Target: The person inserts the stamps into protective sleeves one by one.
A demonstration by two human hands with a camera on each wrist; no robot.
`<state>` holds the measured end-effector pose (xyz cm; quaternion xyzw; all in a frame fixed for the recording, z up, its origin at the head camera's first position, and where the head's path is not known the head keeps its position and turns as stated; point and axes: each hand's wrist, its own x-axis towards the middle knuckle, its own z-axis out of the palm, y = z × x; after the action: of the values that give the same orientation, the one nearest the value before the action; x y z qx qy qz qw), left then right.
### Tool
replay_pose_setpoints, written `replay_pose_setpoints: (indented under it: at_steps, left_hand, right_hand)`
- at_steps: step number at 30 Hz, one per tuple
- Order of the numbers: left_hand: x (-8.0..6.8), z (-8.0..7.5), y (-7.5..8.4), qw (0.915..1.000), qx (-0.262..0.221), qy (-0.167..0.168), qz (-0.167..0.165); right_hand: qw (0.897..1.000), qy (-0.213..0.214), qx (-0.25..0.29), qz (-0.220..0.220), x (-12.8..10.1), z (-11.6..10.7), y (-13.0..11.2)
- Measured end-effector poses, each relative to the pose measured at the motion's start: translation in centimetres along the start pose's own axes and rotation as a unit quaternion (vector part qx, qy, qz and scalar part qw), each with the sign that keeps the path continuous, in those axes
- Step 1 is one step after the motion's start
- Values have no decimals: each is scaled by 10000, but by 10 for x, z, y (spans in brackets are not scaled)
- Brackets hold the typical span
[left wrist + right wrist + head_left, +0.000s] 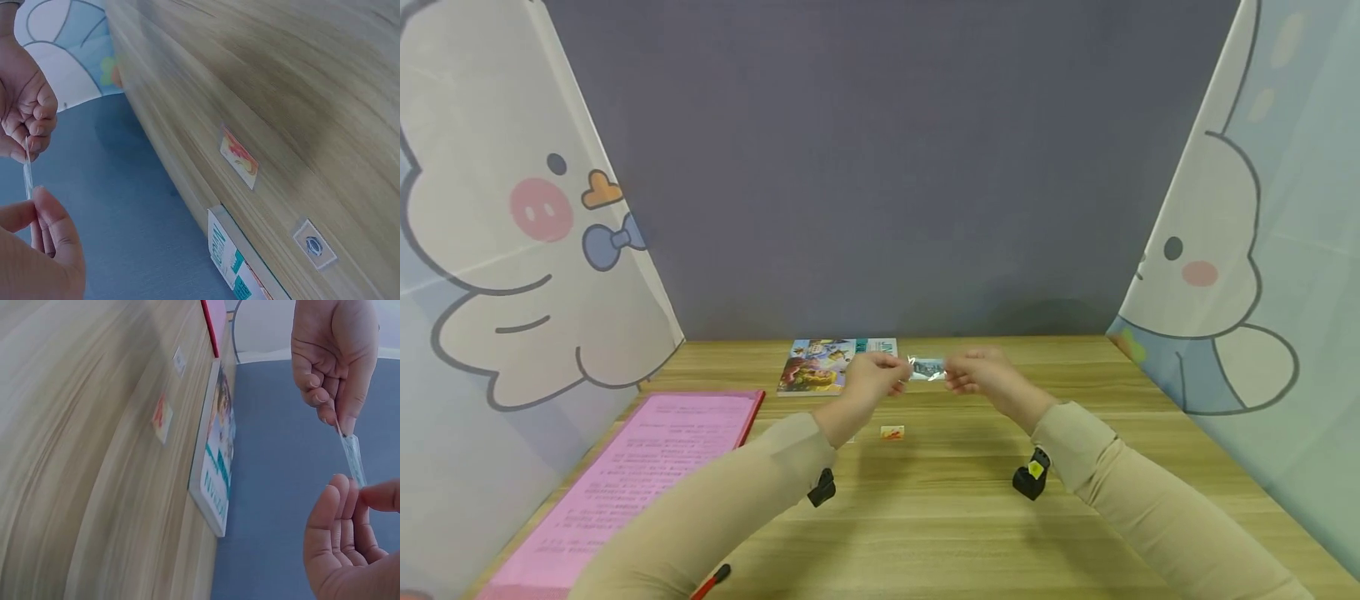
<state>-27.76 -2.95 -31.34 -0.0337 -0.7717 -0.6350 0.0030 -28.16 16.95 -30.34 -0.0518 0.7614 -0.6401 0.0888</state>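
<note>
Hands meet above the far middle of the table (970, 517) in the head view, the left hand (868, 383) and right hand (981, 379) each pinching one end of a small clear packet (927, 368) held in the air between them. From that view the packet's long axis runs left to right, level with the table's back edge, and something dark shows inside it, too small to make out. The wrist views see the packet edge-on as a thin strip: in the left wrist view it (27, 172) runs between the right hand (25, 103) above and the left hand (37, 250) below, and in the right wrist view it (353, 456) hangs from the left hand (331, 356) toward the right hand (350, 544). There the left thumb and forefinger are closed on the packet's end, other fingers curled; the right hand's thumb presses the other end against loosely bent fingers. Only the head view shows the pink sheet (640, 475) at the left, the red pen (711, 581) by the near edge and the book (827, 365) just behind the left hand. The left wrist view alone shows a clear sticker (314, 245) near the orange sticker (239, 156) on the table; the orange one (892, 432) lies below the hands in the head view.
</note>
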Motion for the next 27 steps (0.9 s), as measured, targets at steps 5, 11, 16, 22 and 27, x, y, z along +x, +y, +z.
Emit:
replay_pose_setpoints:
  at_steps: [5,11,16,22,27]
  left_hand:
    - [5,7,-5,9989,432,-29,-189]
    - [11,14,-12,9947,923,-123,-426]
    - [18,21,-20,9895,1280,-176,-644]
    - [24,30,-29,9827,1475,-180,-1102]
    - [26,37,-39,9828,1431,-244,-1138]
  right_hand:
    - [9995,76,-250,167,3,-4,7]
    - [9979,120,-477,415,8,-6,17]
    - [9961,98,-670,566,11,-6,27]
    - [9943,42,-717,787,15,-5,42]
    - [9929,-46,-841,839,17,-5,53]
